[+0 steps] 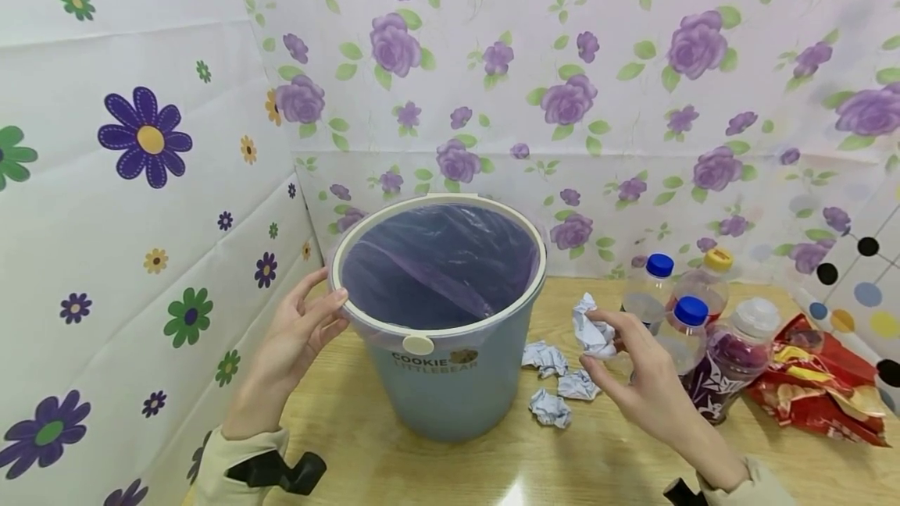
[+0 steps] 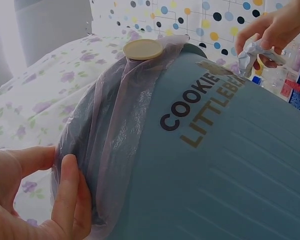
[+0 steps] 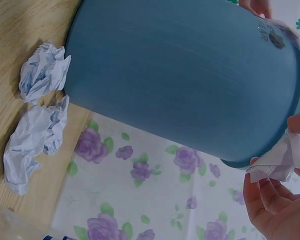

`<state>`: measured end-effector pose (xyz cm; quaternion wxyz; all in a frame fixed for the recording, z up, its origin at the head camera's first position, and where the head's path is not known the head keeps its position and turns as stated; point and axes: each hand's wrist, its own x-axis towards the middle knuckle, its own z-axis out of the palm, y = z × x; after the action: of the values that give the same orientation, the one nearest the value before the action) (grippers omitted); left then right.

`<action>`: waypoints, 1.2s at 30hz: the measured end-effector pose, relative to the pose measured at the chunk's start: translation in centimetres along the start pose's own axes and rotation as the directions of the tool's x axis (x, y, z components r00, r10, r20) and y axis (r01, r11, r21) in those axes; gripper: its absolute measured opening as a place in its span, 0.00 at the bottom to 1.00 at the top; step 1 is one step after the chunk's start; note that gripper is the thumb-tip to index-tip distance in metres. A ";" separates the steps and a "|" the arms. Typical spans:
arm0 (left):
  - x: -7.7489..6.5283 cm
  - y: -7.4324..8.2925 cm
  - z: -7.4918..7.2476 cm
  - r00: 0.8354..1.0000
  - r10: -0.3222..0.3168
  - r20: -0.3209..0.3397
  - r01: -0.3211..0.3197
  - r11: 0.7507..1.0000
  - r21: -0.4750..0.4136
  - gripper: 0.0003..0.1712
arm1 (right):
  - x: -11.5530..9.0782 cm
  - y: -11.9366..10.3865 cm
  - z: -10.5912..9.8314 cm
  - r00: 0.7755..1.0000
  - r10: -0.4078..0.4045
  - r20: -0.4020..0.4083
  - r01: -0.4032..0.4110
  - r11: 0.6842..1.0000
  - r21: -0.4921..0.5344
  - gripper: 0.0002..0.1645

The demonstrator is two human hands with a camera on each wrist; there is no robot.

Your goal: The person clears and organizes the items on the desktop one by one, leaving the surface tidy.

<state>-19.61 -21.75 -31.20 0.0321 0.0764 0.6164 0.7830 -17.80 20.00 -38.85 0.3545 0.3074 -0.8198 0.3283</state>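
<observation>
A blue-grey trash can (image 1: pixel 457 393) with a cream rim stands on the table, a thin translucent purple bag (image 1: pixel 429 260) lining it and folded over the rim. My left hand (image 1: pixel 298 338) holds the rim at its left side, thumb and fingers on the bag-covered edge (image 2: pixel 102 165). To the right of the can, my right hand (image 1: pixel 643 373) pinches a crumpled piece of white paper (image 1: pixel 589 328) between thumb and fingers, raised above the table. Three more paper balls (image 1: pixel 551 408) lie on the table by the can's right side; two crumpled papers (image 3: pixel 42 72) show in the right wrist view.
Several plastic bottles (image 1: pixel 687 334) with blue, yellow and white caps stand right of my right hand. Beside them lies a crumpled red snack bag (image 1: pixel 819 389). Flowered cloth (image 1: pixel 492 123) hangs behind the wooden table (image 1: pixel 337 428), and another flowered sheet (image 1: pixel 225 139) hangs at the left.
</observation>
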 end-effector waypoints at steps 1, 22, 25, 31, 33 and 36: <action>0.0 0.0 0.0 1.000 0.002 0.002 -0.002 1.000 -0.002 0.36 | 0.1 0.0 0.1 1.000 -0.001 -0.002 0.001 1.000 0.003 0.37; -0.1 -0.1 0.0 1.000 0.011 0.007 -0.011 1.000 -0.016 0.38 | 2.8 -1.4 0.8 0.999 -0.027 -0.043 0.027 1.000 0.013 0.34; -0.2 -0.2 0.1 1.000 0.015 0.004 -0.015 1.000 -0.012 0.37 | 3.1 -1.4 0.9 0.995 -0.054 -0.078 0.057 0.998 0.033 0.30; -0.4 -0.3 0.0 1.000 0.015 -0.014 -0.016 1.000 -0.014 0.36 | 3.8 -1.5 1.2 0.992 -0.076 -0.099 0.082 0.995 0.057 0.29; -0.3 -0.2 0.0 1.000 0.019 -0.007 -0.019 1.000 -0.021 0.36 | 4.1 -1.6 1.2 0.991 -0.076 -0.109 0.082 0.995 0.054 0.29; -0.2 -0.2 0.0 1.000 0.024 0.002 -0.024 1.000 -0.021 0.36 | 4.6 -1.8 1.2 0.989 -0.081 -0.125 0.088 0.995 0.054 0.29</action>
<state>-19.43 -21.74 -31.40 0.0242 0.0844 0.6074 0.7896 -19.55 16.83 -35.27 0.4084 0.3315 -0.7726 0.3555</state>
